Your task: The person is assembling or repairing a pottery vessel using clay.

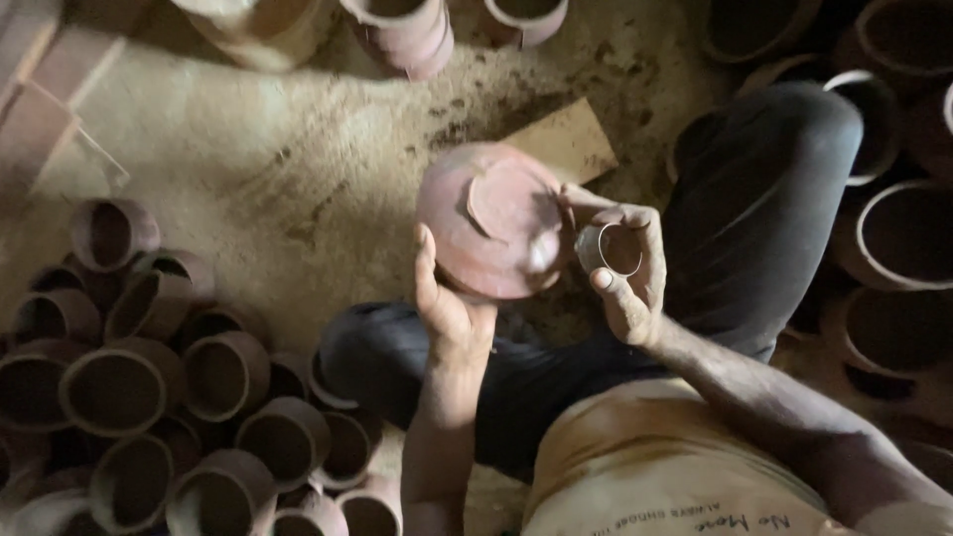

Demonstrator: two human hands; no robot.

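My left hand [445,303] cups a round reddish clay pot [491,220] from below, its rounded base turned up toward me. A curled shaving of clay lies on that base. My right hand [623,266] is beside the pot's right edge, fingers closed around a thin metal ring [609,250] that touches the pot. Both hands hover above my dark-trousered legs, which are folded on the ground.
Several open clay pots [149,397] crowd the lower left. More pots [898,238] line the right side and the top edge [402,25]. A flat board [566,144] lies on the dusty floor [248,149] behind the pot. Bricks [40,89] sit at upper left.
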